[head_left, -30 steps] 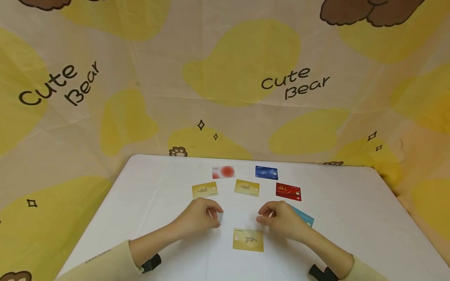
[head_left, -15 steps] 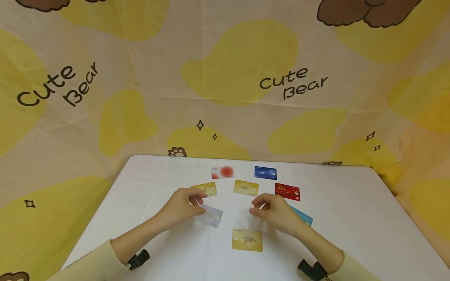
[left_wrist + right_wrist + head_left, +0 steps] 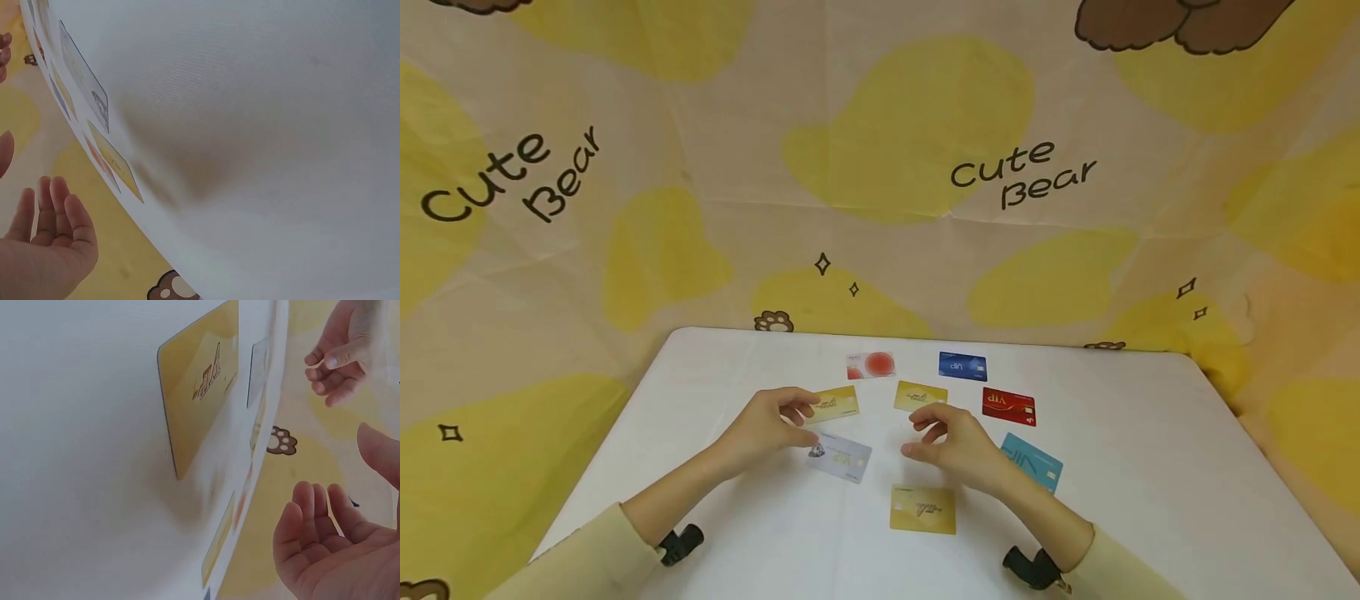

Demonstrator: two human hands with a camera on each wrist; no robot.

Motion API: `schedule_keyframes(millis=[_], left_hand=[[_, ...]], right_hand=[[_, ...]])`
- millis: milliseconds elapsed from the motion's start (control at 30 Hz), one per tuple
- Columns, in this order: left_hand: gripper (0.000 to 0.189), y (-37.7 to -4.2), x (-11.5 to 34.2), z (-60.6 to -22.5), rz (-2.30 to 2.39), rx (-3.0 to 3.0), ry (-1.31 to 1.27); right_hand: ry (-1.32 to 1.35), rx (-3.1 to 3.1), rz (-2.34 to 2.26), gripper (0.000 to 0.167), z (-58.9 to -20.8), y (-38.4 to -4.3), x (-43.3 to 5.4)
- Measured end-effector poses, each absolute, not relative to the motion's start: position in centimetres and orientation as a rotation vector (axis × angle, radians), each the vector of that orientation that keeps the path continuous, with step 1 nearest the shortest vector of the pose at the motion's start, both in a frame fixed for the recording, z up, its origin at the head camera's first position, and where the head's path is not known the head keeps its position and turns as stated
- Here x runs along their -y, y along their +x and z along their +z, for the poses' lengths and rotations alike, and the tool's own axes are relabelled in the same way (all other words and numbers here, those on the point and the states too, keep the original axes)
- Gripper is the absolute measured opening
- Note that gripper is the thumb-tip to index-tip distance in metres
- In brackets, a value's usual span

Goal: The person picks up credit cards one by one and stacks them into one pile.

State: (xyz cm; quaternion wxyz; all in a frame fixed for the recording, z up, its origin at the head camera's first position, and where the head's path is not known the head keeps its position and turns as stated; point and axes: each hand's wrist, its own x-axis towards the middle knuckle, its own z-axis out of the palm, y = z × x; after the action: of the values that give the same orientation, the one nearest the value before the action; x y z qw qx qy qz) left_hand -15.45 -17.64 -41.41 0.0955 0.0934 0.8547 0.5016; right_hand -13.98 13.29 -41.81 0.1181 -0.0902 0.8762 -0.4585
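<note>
In the head view my left hand (image 3: 766, 429) hovers over the table's left half, fingers loosely bent and holding nothing. Its thumb overlaps the corner of a silver-grey card (image 3: 841, 458) lying flat, and its fingertips overlap a gold card (image 3: 837, 403) behind. My right hand (image 3: 958, 446) is raised near the middle, thumb and fingers apart with nothing between them. A second gold card (image 3: 921, 395) lies just beyond its fingers; a third gold card (image 3: 922, 510) lies in front, nearest the person. The right wrist covers part of a turquoise card (image 3: 1032, 462).
Farther back lie a white card with a red circle (image 3: 871, 365), a blue VIP card (image 3: 962, 367) and a red VIP card (image 3: 1009, 407). The white table (image 3: 1150, 467) ends against a patterned yellow cloth (image 3: 880, 167).
My left hand has let go of the silver-grey card, leaving it flat on the table, and drawn back left. My right hand has shifted left, uncovering more of the turquoise card.
</note>
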Motion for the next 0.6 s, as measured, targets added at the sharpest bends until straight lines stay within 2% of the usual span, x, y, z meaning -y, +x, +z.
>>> schedule_keyframes(millis=[600], left_hand=[[0.061,-16.7,17.4,-43.4,1.422,-2.424,0.22]], right_hand=[[-0.346,-2.497,-1.289,0.05,-43.8,-14.5,-9.5]])
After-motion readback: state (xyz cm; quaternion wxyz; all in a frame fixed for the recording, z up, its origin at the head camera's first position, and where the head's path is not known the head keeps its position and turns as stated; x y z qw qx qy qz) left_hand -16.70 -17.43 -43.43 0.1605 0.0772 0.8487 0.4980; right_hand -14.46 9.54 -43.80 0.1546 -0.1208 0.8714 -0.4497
